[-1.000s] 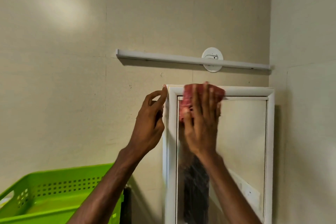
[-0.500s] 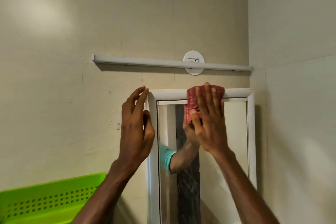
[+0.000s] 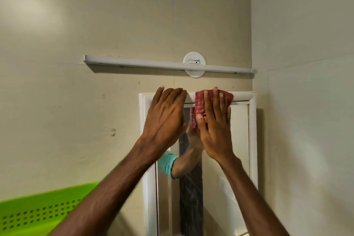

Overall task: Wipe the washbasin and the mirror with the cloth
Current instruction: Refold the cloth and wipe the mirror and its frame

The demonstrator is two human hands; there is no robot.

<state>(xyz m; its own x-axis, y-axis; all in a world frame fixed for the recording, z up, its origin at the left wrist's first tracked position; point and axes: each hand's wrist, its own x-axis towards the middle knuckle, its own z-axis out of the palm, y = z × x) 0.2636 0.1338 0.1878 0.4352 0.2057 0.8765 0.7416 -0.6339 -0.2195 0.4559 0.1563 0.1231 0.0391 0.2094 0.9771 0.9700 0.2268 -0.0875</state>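
A tall mirror (image 3: 239, 140) in a white frame (image 3: 252, 140) hangs on the beige wall beside the right corner. My right hand (image 3: 214, 128) presses a folded red cloth (image 3: 200, 105) flat against the top of the glass and the frame's upper rail. My left hand (image 3: 164, 119) lies with fingers spread over the frame's top left part, covering the upper left of the glass. The reflection shows a forearm and a teal sleeve. The washbasin is out of view.
A white tube light bar (image 3: 164, 65) with a round mount (image 3: 194, 67) runs along the wall just above the mirror. A green perforated plastic basket (image 3: 38, 210) sits at the lower left. The side wall (image 3: 306, 120) meets the mirror's right edge.
My left hand has shifted right, from the frame's left edge onto its top left part. My right hand with the cloth stays at the mirror's top.
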